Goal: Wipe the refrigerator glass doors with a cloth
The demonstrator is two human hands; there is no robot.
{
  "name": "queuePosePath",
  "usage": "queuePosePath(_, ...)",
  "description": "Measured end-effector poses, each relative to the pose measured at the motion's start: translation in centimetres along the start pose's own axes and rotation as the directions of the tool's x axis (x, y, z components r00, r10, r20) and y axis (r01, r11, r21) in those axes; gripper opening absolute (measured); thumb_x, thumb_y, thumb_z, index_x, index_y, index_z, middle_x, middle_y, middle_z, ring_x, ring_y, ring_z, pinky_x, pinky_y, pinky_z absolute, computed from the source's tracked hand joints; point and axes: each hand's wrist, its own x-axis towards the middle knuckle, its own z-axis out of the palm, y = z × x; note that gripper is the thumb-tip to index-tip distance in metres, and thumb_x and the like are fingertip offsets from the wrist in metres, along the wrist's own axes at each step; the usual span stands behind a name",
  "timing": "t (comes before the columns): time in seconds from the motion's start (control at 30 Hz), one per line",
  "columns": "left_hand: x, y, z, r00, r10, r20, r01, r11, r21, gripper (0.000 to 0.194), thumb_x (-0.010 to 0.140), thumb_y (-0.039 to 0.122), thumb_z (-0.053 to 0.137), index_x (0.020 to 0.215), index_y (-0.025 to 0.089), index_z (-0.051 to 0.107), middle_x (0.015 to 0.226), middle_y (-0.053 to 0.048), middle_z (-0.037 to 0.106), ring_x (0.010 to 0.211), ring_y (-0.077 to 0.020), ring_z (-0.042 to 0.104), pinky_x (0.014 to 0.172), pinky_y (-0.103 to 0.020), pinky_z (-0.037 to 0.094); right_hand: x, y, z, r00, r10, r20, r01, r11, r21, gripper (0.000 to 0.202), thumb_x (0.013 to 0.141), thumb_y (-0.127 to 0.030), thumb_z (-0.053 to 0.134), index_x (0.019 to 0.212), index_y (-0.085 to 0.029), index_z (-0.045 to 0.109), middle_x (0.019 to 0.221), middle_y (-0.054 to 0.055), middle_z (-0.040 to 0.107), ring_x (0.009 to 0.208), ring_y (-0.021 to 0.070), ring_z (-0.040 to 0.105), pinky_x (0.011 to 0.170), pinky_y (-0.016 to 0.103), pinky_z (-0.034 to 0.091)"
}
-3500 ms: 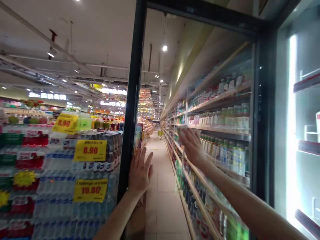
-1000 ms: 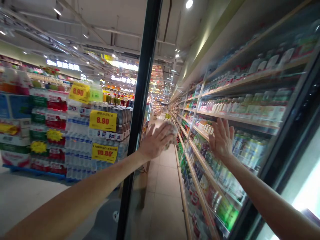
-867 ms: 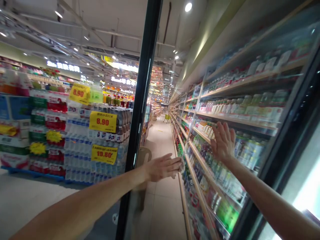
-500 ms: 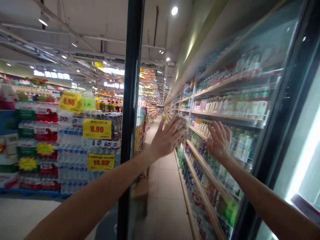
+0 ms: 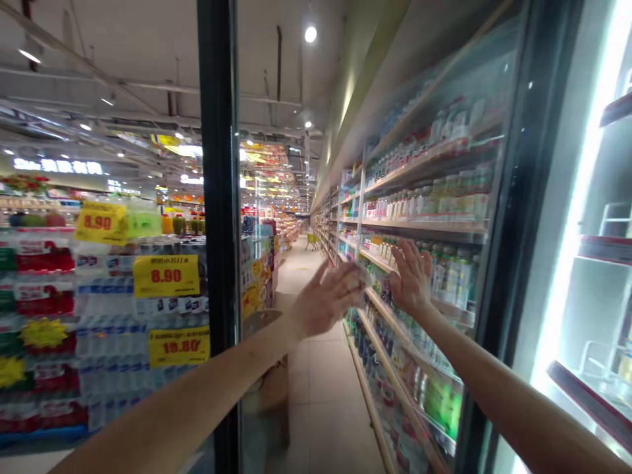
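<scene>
A glass door with black upright frame edges (image 5: 220, 197) stands before me, and the aisle shows through its pane. My left hand (image 5: 323, 303) is at the pane, blurred, with its fingers over a crumpled greyish-white cloth (image 5: 364, 275). Most of the cloth is hidden by the hand. To its right, my right hand (image 5: 411, 276) is raised with its fingers stretched up and apart, holding nothing. It appears to lie against the glass, though contact is hard to make out. Both forearms reach in from the lower corners.
Shelves of bottled drinks (image 5: 429, 204) run along the right behind the glass. A lit cooler with shelf edges (image 5: 592, 395) is at far right. Stacked drink packs (image 5: 113, 336) with yellow price signs (image 5: 166, 276) stand left. A tiled aisle floor (image 5: 323, 395) leads away.
The view has turned right, so the door frame and stacks sit further left. My left hand has moved lower with the cloth. The right hand keeps its spread pose.
</scene>
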Motion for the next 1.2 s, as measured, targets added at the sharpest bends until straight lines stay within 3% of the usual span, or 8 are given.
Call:
queuePosePath(0.1, -0.8, 1.2, 1.0, 0.974, 0.221, 0.048, -0.217, 0.974, -0.069, 0.04, 0.088, 0.031, 0.044, 0.128, 0.026, 0.047, 0.144, -0.002, 0.041, 0.137, -0.0191, 0.027, 0.116, -0.046, 0.007, 0.0, -0.1, 0.1, 1.0, -0.004, 0.002, 0.004, 1.0, -0.002, 0.058, 0.087, -0.027, 0.035, 0.144, -0.025, 0.023, 0.144, 0.009, 0.04, 0.136, 0.0207, 0.03, 0.111, 0.046, 0.017)
queuePosePath(0.33, 3.4, -4.1, -1.7, 0.944, -0.309, -0.118, 0.315, 0.948, 0.043, 0.039, 0.088, 0.026, 0.042, 0.127, 0.021, 0.047, 0.143, -0.01, 0.04, 0.137, -0.026, 0.027, 0.113, -0.055, 0.009, 0.1, -0.1, 0.1, 0.999, -0.017, -0.044, 0.017, 1.0, -0.004, 0.054, 0.089, -0.027, 0.034, 0.142, -0.025, 0.028, 0.141, 0.01, 0.043, 0.137, 0.02, 0.029, 0.111, 0.045, 0.019)
queuePosePath(0.57, 0.6, 1.4, 1.2, 0.978, 0.204, 0.043, -0.201, 0.977, -0.065, 0.041, 0.089, 0.029, 0.043, 0.129, 0.024, 0.046, 0.143, -0.003, 0.041, 0.137, -0.0199, 0.028, 0.116, -0.048, 0.006, 0.1, -0.1, -0.1, 0.999, -0.019, -0.033, 0.019, 1.0, -0.004, 0.053, 0.09, -0.027, 0.033, 0.142, -0.024, 0.027, 0.141, 0.01, 0.043, 0.138, 0.0189, 0.028, 0.111, 0.045, 0.018)
queuePosePath(0.67, 2.2, -1.9, -0.2, 0.998, -0.046, -0.032, 0.045, 0.999, -0.03, 0.042, 0.088, 0.027, 0.044, 0.13, 0.024, 0.045, 0.143, -0.006, 0.041, 0.138, -0.0227, 0.026, 0.114, -0.053, 0.003, 0.2, -0.1, -0.1, 0.999, -0.026, -0.044, 0.026, 1.0, -0.006, 0.052, 0.09, -0.027, 0.033, 0.142, -0.023, 0.027, 0.14, 0.011, 0.044, 0.138, 0.019, 0.028, 0.111, 0.044, 0.019)
queuePosePath(0.8, 3.3, -4.3, -1.7, 0.916, -0.372, -0.153, 0.381, 0.924, 0.035, 0.043, 0.087, 0.023, 0.043, 0.129, 0.021, 0.046, 0.145, -0.01, 0.037, 0.138, -0.0249, 0.026, 0.113, -0.055, 0.004, 0.2, 0.0, 0.0, 0.998, -0.03, -0.059, 0.031, 1.0, 0.006, 0.052, 0.09, -0.028, 0.031, 0.142, -0.024, 0.026, 0.14, 0.01, 0.044, 0.138, 0.0197, 0.028, 0.111, 0.045, 0.019)
queuePosePath(1.0, 1.3, -0.8, 0.0, 0.991, 0.136, 0.004, -0.136, 0.991, 0.014, 0.04, 0.088, 0.03, 0.043, 0.127, 0.023, 0.048, 0.142, -0.004, 0.043, 0.136, -0.0207, 0.031, 0.116, -0.049, 0.003, 0.1, 0.0, 0.2, 0.998, -0.021, -0.055, 0.022, 0.999, 0.023, 0.055, 0.09, -0.028, 0.031, 0.144, -0.025, 0.022, 0.143, 0.009, 0.041, 0.137, 0.0207, 0.029, 0.111, 0.045, 0.019)
queuePosePath(1.1, 3.2, -4.1, -1.3, 0.995, -0.085, -0.043, 0.088, 0.995, 0.053, 0.041, 0.088, 0.026, 0.041, 0.129, 0.023, 0.045, 0.143, -0.007, 0.041, 0.136, -0.0218, 0.029, 0.115, -0.052, 0.004, 0.1, -0.2, 0.2, 0.997, -0.011, -0.081, 0.014, 0.999, 0.032, 0.057, 0.09, -0.028, 0.033, 0.145, -0.026, 0.02, 0.144, 0.008, 0.04, 0.137, 0.0205, 0.029, 0.111, 0.045, 0.019)
queuePosePath(1.2, 4.6, -7.1, -2.9, 0.916, -0.368, -0.157, 0.383, 0.92, 0.077, 0.042, 0.087, 0.024, 0.04, 0.129, 0.022, 0.045, 0.144, -0.01, 0.038, 0.136, -0.0235, 0.029, 0.114, -0.053, 0.006, 0.1, -0.2, 0.3, 0.995, -0.009, -0.102, 0.012, 0.999, 0.031, 0.057, 0.09, -0.028, 0.033, 0.145, -0.027, 0.018, 0.144, 0.008, 0.039, 0.137, 0.0206, 0.029, 0.111, 0.045, 0.02)
